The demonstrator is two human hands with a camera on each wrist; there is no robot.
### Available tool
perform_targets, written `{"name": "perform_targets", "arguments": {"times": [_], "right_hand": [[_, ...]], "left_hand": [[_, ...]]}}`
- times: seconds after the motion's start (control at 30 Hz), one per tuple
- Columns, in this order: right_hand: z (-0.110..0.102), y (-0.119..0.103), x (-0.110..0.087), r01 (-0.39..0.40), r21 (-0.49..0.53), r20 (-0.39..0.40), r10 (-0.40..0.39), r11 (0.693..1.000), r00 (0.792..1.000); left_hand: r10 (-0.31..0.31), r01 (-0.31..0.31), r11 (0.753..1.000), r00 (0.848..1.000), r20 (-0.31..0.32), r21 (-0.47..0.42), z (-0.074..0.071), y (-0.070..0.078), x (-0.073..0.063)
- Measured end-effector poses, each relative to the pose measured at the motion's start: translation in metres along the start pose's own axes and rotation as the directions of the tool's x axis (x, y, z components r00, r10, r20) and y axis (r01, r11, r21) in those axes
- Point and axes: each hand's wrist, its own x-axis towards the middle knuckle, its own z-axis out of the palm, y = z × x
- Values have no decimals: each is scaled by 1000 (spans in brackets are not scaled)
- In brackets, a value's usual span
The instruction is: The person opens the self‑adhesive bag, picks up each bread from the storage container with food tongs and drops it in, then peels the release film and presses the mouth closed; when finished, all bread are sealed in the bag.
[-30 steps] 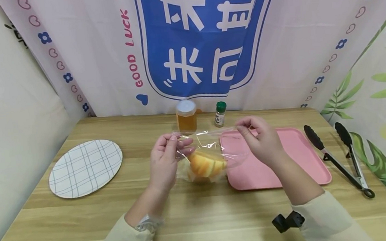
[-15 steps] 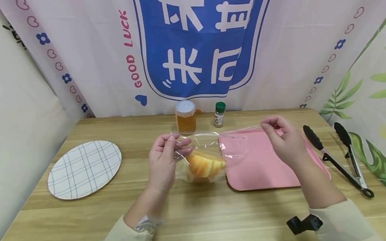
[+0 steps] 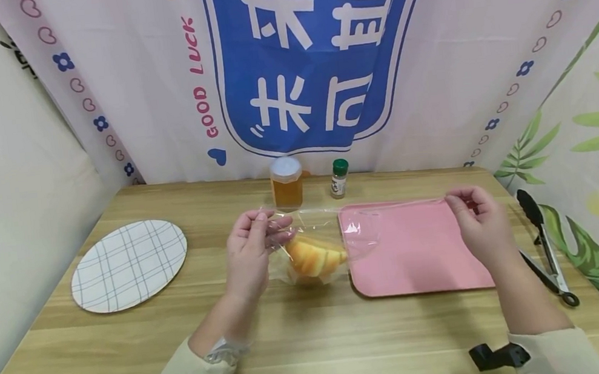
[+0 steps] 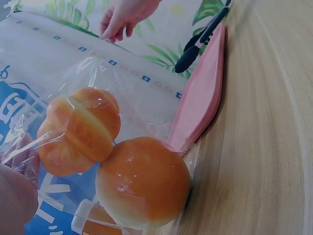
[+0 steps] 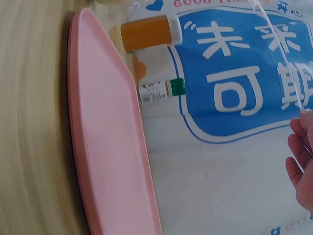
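A clear plastic bag (image 3: 361, 226) hangs over the table, its top left corner pinched by my left hand (image 3: 246, 250). Inside, the left wrist view shows a round glossy bun (image 4: 144, 181) below a lobed bread roll (image 4: 80, 129). From the bag's mouth a thin clear strip (image 3: 411, 202) runs taut to the right. My right hand (image 3: 481, 223) pinches the strip's far end between thumb and forefinger, above the pink tray's right side. In the right wrist view the strip slants down to my right fingertips (image 5: 304, 112).
A pink tray (image 3: 410, 248) lies right of the bag, with black-and-silver tongs (image 3: 555, 260) beyond it, partly behind my right hand. An amber jar (image 3: 287, 188) and a small green-capped bottle (image 3: 339, 180) stand at the back. A checked oval plate (image 3: 129, 266) lies left.
My right hand has moved steadily right, from the bag's top right edge to past the tray's middle, drawing the strip out longer. My left hand and the bag have hardly moved.
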Motion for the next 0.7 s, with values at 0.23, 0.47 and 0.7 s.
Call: {"name": "perform_targets", "arguments": {"times": [0.23, 0.47, 0.7], "right_hand": [[-18, 15, -3, -101, -91, -70, 95, 991, 993], [-32, 27, -5, -133, -82, -141, 121, 988, 983], [-46, 36, -10, -212, -78, -184, 195, 974, 963]], "left_hand": [[16, -16, 1000, 1000, 6, -17, -1, 1, 0], [15, -15, 1000, 1000, 6, -26, -1, 0, 0], [2, -3, 1000, 1000, -9, -16, -2, 1, 0]]}}
